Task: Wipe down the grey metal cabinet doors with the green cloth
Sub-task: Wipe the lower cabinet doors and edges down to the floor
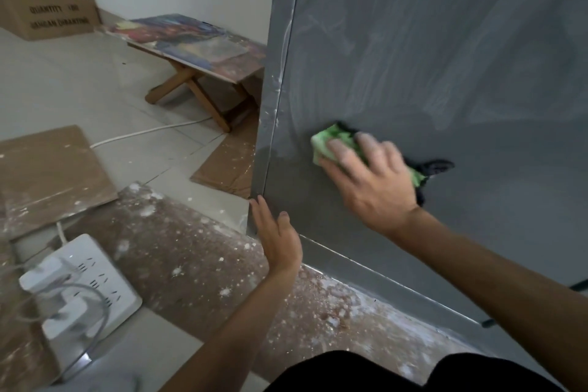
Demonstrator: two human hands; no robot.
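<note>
Room under renovation, paint-spattered cardboard (47, 175), tiled floor (63, 89)

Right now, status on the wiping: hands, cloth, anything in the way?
Right hand flat, pressing green cloth on cabinet door. Left hand open at door's lower corner. Nothing blocking; power strip on floor, left.

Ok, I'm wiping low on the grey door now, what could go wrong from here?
The wet-looking streaks on the grey metal cabinet door could drip toward the white power strip with plugged-in chargers nearby. The left hand rests against the door's lower corner edge, which could scrape it.
</note>
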